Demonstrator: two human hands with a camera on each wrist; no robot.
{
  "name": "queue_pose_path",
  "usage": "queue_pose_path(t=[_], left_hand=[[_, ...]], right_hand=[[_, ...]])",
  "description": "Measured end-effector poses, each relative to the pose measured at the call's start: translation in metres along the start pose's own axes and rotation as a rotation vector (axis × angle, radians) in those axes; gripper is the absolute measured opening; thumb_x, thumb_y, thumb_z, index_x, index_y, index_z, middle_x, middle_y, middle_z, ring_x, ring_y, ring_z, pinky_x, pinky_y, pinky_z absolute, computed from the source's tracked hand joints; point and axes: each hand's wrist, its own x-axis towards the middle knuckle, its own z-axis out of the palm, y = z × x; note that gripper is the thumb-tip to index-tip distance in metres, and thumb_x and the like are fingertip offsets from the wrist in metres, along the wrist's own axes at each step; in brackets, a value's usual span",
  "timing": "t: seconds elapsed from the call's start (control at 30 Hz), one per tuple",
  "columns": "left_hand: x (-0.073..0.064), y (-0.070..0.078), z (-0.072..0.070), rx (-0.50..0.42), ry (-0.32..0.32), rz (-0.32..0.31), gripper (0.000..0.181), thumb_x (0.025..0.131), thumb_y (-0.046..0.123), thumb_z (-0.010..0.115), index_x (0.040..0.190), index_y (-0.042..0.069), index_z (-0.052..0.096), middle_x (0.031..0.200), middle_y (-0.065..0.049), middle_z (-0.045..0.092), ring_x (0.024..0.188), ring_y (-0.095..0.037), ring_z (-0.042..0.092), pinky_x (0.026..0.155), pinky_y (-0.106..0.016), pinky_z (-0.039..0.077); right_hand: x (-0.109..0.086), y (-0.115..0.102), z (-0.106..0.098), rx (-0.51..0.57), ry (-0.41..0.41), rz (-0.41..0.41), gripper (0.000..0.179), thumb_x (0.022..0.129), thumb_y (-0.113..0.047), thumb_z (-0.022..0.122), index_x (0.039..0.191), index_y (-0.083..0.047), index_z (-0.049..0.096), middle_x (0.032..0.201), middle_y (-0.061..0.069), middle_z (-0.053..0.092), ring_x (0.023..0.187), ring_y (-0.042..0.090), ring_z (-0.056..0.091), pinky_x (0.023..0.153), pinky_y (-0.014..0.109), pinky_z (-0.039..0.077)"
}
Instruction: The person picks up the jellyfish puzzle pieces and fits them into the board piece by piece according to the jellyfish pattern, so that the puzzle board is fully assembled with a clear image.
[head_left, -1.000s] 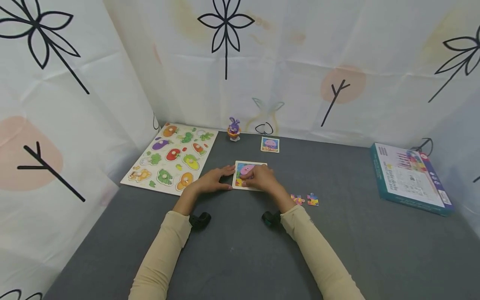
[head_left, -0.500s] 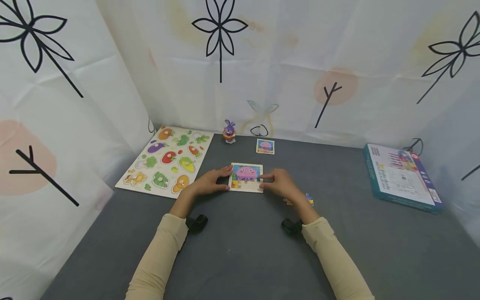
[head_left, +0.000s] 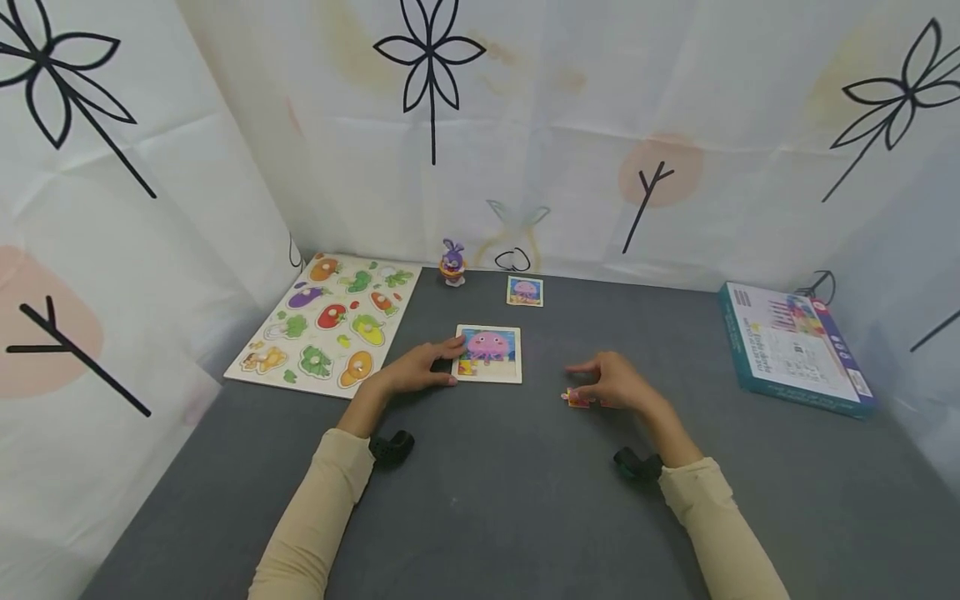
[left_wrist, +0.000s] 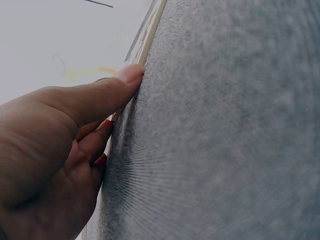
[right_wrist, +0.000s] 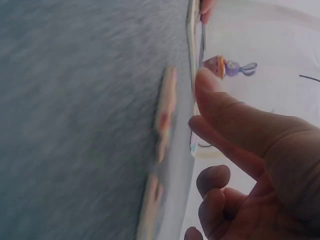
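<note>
A small jigsaw board (head_left: pixel 506 377) with a pink octopus picture lies on the grey table. My left hand (head_left: pixel 415 368) rests at its left edge; in the left wrist view the thumb tip meets the pale edge of the board. To the right, my right hand (head_left: pixel 618 379) hovers low over two loose jigsaw pieces (head_left: pixel 576 400), partly hiding them. Its thumb and index finger are spread apart with nothing between them. The right wrist view shows one piece (right_wrist: pixel 166 102) and, closer to the camera, a second piece (right_wrist: pixel 150 202), both flat on the table.
Behind the board lies a small octopus picture card (head_left: pixel 524 291). A purple rabbit toy (head_left: pixel 453 262) stands near the back wall. On the left is a vegetable puzzle board (head_left: pixel 315 387), and at the far right a teal-sided box (head_left: pixel 798 358).
My right hand has left the jigsaw board and moved right to the loose pieces, uncovering the octopus picture. The left hand has stayed at the board's left edge.
</note>
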Motion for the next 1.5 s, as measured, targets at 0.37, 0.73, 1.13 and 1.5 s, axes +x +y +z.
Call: queue_pose_path(t=[0.37, 0.73, 1.13, 1.5], left_hand=[[0.0, 0.0, -0.002, 0.022, -0.022, 0.041, 0.052, 0.088, 0.014, 0.06, 0.136, 0.0, 0.043, 0.148, -0.017, 0.03, 0.138, -0.033, 0.024, 0.11, -0.053, 0.021], [0.002, -0.001, -0.005, 0.027, -0.015, 0.041, 0.051, 0.089, 0.014, 0.06, 0.136, 0.001, 0.044, 0.148, -0.014, 0.031, 0.138, -0.031, 0.025, 0.11, -0.049, 0.024], [0.001, 0.0, -0.006, 0.02, -0.004, 0.053, 0.052, 0.088, 0.013, 0.061, 0.135, 0.0, 0.044, 0.147, -0.015, 0.032, 0.138, -0.032, 0.026, 0.11, -0.049, 0.025], [0.001, -0.003, -0.001, 0.026, 0.002, 0.051, 0.051, 0.088, 0.016, 0.06, 0.135, 0.002, 0.045, 0.147, -0.014, 0.033, 0.138, -0.031, 0.026, 0.11, -0.05, 0.024]], right_hand=[[-0.012, 0.019, -0.001, -0.132, 0.077, -0.096, 0.045, 0.066, -0.018, 0.081, 0.106, -0.002, 0.069, 0.06, -0.006, 0.032, 0.059, 0.009, 0.022, 0.053, 0.022, 0.02], [-0.017, 0.02, -0.007, -0.14, 0.087, -0.16, 0.036, 0.066, -0.019, 0.081, 0.098, -0.005, 0.073, 0.068, 0.005, 0.051, 0.059, 0.007, 0.027, 0.055, 0.023, 0.024], [-0.015, 0.023, -0.005, -0.153, 0.103, -0.16, 0.027, 0.071, -0.018, 0.078, 0.096, -0.007, 0.075, 0.065, 0.002, 0.046, 0.059, 0.007, 0.027, 0.056, 0.024, 0.025], [-0.013, 0.023, -0.003, -0.123, 0.114, -0.234, 0.024, 0.07, -0.015, 0.079, 0.09, -0.003, 0.075, 0.069, 0.005, 0.054, 0.06, 0.006, 0.03, 0.055, 0.021, 0.028]])
